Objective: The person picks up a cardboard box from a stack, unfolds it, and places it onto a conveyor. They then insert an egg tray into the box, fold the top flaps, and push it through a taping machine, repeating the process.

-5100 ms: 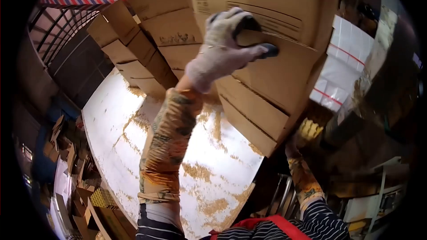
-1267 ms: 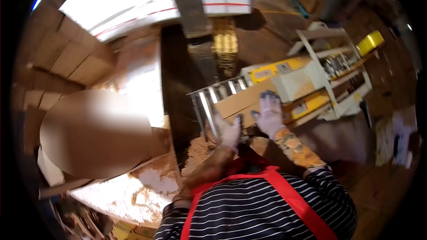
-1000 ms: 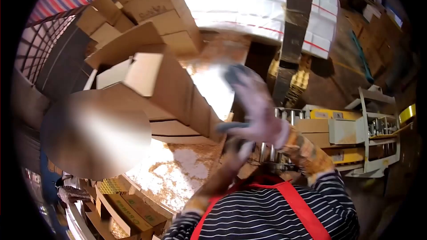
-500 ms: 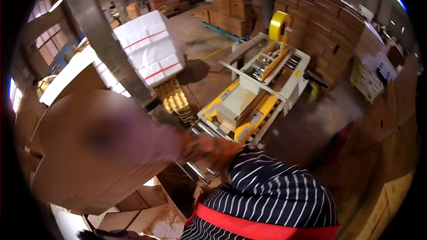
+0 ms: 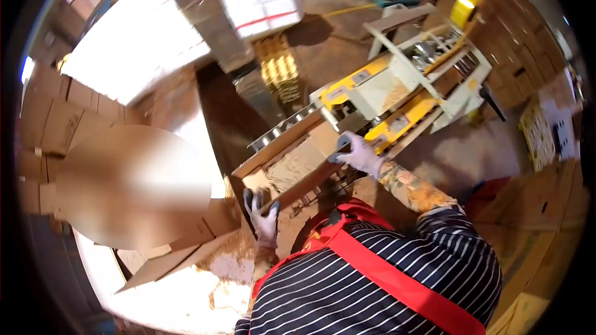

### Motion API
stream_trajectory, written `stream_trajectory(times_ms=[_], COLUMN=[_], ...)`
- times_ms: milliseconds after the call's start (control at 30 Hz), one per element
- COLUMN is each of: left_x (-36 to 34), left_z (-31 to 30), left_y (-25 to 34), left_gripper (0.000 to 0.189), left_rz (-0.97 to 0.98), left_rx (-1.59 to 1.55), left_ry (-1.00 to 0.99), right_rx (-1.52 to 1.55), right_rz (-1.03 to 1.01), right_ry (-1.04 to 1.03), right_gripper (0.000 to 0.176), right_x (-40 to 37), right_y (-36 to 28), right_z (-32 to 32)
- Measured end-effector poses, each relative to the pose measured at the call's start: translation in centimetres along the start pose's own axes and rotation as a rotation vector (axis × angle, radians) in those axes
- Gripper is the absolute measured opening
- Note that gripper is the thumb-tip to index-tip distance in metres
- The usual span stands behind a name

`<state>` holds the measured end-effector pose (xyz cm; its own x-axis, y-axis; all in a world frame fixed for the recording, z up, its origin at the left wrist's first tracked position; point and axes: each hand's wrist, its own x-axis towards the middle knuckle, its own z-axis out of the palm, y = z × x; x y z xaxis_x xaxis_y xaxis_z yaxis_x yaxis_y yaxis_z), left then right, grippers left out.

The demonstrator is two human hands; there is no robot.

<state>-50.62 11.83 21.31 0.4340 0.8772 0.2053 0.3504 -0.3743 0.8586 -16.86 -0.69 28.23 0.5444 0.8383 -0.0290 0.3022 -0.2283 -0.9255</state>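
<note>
An open cardboard box [image 5: 302,160] lies on the roller conveyor [image 5: 282,130] in front of me, with crumpled brown paper [image 5: 295,166] inside. My right hand [image 5: 360,155], in a pale glove with dark fingertips, is closed over the box's near wall at its right end. At the box's near left corner is my left hand [image 5: 264,223], gloved the same way. Its fingers and thumb are spread apart, the tips at the cardboard edge. Just beyond the box's far right end stands a carton sealing machine [image 5: 397,93] with yellow side guides and a yellow tape roll [image 5: 465,6].
To my left, a white-topped table [image 5: 186,298] carries open cardboard flaps [image 5: 180,248]; a blurred oval hides part of that side. A metal post [image 5: 208,18] rises beyond the conveyor, beside stacked yellow egg trays [image 5: 279,65]. Stacked cartons [image 5: 515,49] stand at right.
My view has swung left and down. My right arm, stretched leftward before, is now on the box at the rollers. My left hand has moved up from the lower left to the box.
</note>
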Motion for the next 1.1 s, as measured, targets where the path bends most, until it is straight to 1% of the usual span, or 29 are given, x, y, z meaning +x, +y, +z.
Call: stream_trajectory(times_ms=[33,67,100,133,167,200,233,300,333,367,433,467,500,533,567,633,667,700,733,767,800,833,867,900,933,967,1000,1033,1100], left_x=[0.1,0.5,0.8,0.6,0.7,1.6,1.4,0.3,0.7,-0.3,0.8,1.9,3.2,4.7,5.5,7.6,9.3,10.1,10.4,9.7,6.9,3.8,0.2,-3.1,-6.1,-8.5,-10.0,-13.5,-9.1], left_z=[0.3,0.9,1.6,2.3,2.6,1.9,3.0,5.0,5.2,6.6,7.3,8.6,10.0,11.6,12.8,16.6,16.7,15.1,12.9,10.6,8.8,5.5,1.9,-1.8,-5.5,-9.1,-12.5,-13.4,-17.9], left_y=[1.2,-1.9,-5.7,-9.2,-10.2,-3.0,-3.0,-3.0,1.2,-1.7,3.4,5.9,7.8,10.1,11.8,8.0,7.5,7.5,7.6,7.3,4.4,2.2,0.3,-1.0,-2.0,-2.4,-2.6,-7.8,0.1], left_gripper=[0.087,0.095,0.089,0.084,0.080,0.073,0.073,0.072,0.074,0.080,0.086,0.088,0.087,0.085,0.083,0.080,0.082,0.069,0.059,0.051,0.041,0.036,0.041,0.046,0.052,0.057,0.063,0.075,0.077], left_rz=[-0.105,-0.203,-0.368,-0.412,-0.454,-0.558,-0.560,-0.501,-0.438,-0.446,-0.676,-0.530,-0.465,-0.492,-0.527,-0.354,-0.211,-0.455,-0.510,-0.559,-0.518,-0.530,-0.579,-0.655,-0.727,-0.783,-0.768,-0.439,-0.499], left_rx=[-0.089,-0.092,-0.260,-0.371,-0.480,-0.679,-0.679,-0.637,-0.667,-0.614,-0.725,-0.715,-0.691,-0.668,-0.638,-0.414,-0.307,-0.726,-0.819,-0.915,-0.904,-0.868,-0.823,-0.816,-0.823,-0.843,-0.861,-0.246,-0.561], left_ry=[0.134,0.169,0.132,0.089,0.047,0.052,0.052,0.249,0.283,0.324,0.293,0.322,0.306,0.265,0.223,0.063,-0.003,-0.292,-0.349,-0.409,-0.291,-0.221,-0.093,0.093,0.312,0.542,0.761,0.755,1.068], right_rx=[-0.154,-0.454,-0.753,-0.829,-0.899,-0.880,-0.861,-0.895,-0.878,-0.922,-0.794,-0.799,-0.904,-1.005,-0.981,-1.065,-1.110,-0.993,-0.881,-0.778,-0.320,-0.388,-0.164,-0.080,-0.077,0.155,0.087,0.192,0.284], right_rz=[0.055,-0.014,-0.088,-0.218,-0.351,-0.459,-0.565,-0.554,-0.647,-0.614,-0.645,-0.628,-0.540,-0.448,-0.353,-0.338,-0.257,-0.156,-0.062,-0.311,-0.599,-0.873,-0.845,-1.027,-1.089,-1.101,-1.263,-1.206,-1.167], right_ry=[-0.037,0.042,0.132,0.142,0.152,0.155,0.162,-0.299,-0.297,-0.313,-0.290,-0.297,-0.286,-0.272,-0.240,-0.061,-0.066,-0.167,-0.252,-0.271,-0.121,-0.122,-0.355,-0.315,-0.376,-0.632,-0.660,-0.672,-0.724], right_gripper=[0.069,0.075,0.082,0.088,0.094,0.091,0.088,0.087,0.081,0.079,0.078,0.078,0.080,0.081,0.079,0.078,0.077,0.077,0.076,0.079,0.088,0.099,0.106,0.110,0.115,0.114,0.104,0.070,0.038], right_x=[0.3,0.8,1.4,2.4,4.0,5.6,6.9,8.7,6.7,5.5,2.8,2.5,3.2,3.9,4.6,6.3,6.9,6.9,7.2,6.1,6.2,5.3,4.2,2.8,0.7,-0.8,-2.3,-3.4,-3.2], right_y=[-0.2,-2.0,-4.3,-6.5,-8.7,-10.5,-11.8,-8.6,-9.0,-8.3,-4.0,-2.9,-2.1,-1.6,-1.6,0.3,1.1,-2.8,-8.2,-10.6,-11.1,-16.2,-21.2,-24.2,-24.5,-30.5,-31.9,-31.3,-30.8], right_z=[-0.1,0.3,0.7,1.5,2.6,3.9,5.4,10.0,9.3,8.5,6.2,5.1,4.0,2.8,1.3,-1.1,-1.1,-0.5,0.5,2.6,7.2,10.2,12.6,17.9,25.0,24.0,28.1,30.7,32.4])
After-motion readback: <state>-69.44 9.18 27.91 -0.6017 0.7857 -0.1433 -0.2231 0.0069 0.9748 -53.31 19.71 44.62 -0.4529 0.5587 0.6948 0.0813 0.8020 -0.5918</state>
